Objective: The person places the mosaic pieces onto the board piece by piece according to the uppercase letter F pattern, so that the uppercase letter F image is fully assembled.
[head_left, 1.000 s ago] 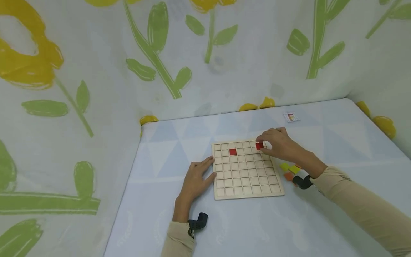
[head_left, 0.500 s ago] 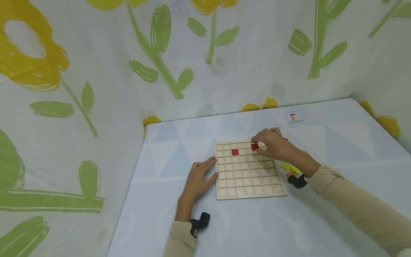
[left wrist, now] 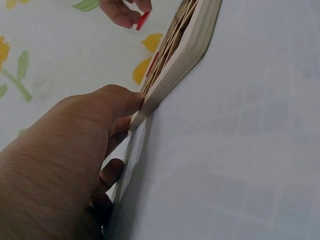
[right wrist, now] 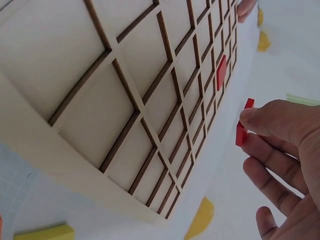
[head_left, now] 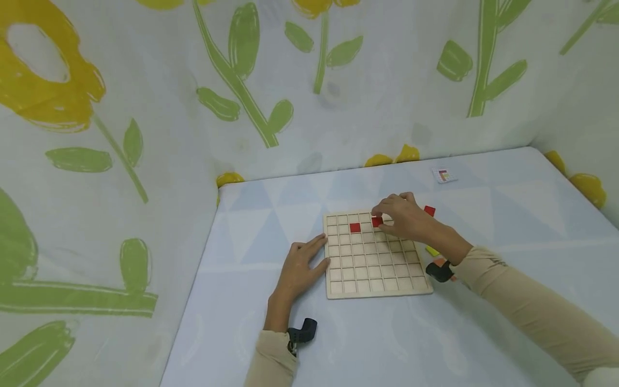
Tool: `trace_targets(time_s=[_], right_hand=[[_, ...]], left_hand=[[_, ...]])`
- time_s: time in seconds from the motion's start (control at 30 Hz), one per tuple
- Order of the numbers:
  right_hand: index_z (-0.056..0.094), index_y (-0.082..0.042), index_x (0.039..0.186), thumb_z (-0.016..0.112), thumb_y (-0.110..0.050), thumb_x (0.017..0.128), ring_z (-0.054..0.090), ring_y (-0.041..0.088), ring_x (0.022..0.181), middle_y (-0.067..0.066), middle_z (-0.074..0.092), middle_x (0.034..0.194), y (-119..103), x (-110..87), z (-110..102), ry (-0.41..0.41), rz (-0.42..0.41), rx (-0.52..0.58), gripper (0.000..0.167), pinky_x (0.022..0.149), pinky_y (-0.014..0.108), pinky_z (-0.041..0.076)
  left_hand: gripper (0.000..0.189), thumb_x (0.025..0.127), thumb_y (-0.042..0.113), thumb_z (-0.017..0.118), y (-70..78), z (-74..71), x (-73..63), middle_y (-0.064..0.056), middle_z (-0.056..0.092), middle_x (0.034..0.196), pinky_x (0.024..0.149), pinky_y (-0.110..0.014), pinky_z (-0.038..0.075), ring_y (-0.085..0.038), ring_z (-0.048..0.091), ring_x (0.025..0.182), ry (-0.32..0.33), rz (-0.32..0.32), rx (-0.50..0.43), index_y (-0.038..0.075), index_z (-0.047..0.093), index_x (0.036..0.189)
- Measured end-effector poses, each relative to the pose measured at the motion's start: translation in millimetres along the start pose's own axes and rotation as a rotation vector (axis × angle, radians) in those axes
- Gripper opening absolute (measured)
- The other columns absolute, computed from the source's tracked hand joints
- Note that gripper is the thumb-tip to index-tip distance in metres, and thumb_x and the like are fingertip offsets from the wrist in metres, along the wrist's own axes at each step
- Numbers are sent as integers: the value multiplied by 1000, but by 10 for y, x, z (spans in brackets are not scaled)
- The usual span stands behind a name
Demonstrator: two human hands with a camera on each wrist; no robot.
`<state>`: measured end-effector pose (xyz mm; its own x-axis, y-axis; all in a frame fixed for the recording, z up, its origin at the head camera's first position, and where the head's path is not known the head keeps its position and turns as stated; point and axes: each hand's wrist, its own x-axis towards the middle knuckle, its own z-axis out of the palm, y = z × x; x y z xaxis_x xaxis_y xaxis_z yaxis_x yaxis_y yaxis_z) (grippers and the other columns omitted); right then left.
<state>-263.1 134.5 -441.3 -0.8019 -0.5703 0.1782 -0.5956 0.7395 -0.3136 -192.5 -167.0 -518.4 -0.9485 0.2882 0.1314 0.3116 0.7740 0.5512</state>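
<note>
A wooden grid board [head_left: 372,263] lies on the table, with one red square tile [head_left: 355,228] set in a cell of its second row from the back. My right hand [head_left: 403,217] pinches another red tile [right wrist: 244,122] between thumb and fingertips, above the back part of the board. In the right wrist view that tile is apart from the board, tilted on edge. My left hand [head_left: 300,267] rests at the board's left edge, thumb and fingers touching the rim; in the left wrist view its thumb [left wrist: 127,100] lies against the side.
A loose red tile [head_left: 429,210] lies right of the board, beyond my right wrist. Yellow [head_left: 432,251] and orange tiles [head_left: 439,262] are partly hidden under the right forearm. A small card with a coloured grid pattern [head_left: 443,175] lies near the table's back edge.
My right hand has moved left over the board's back rows with the red tile, nearer the placed one. A loose red tile has come into view behind it. The left hand stays put.
</note>
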Motion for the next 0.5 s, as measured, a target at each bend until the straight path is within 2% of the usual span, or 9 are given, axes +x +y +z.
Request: trace_targets(time_s=[0.2,0.5], right_hand=[[73,-8,108,81,-9,83,59,27,103,3,72,103,-35,70,86,-6,-27,10,26,97,60,31],[74,-11,108,83,-16,83,59,25,102,2,72,105,-59,170,159,-44,-4,-5,26,98,59,30]], left_hand=[[55,97,41,62,3,-22,-29,17,42,154,92,-39,44,-16,47,112,-4,-11,11,25,52,148],[55,97,41,61,3,-7,4,17,41,154,93,-39,43,-16,47,115,-9,9,-4,25,51,149]])
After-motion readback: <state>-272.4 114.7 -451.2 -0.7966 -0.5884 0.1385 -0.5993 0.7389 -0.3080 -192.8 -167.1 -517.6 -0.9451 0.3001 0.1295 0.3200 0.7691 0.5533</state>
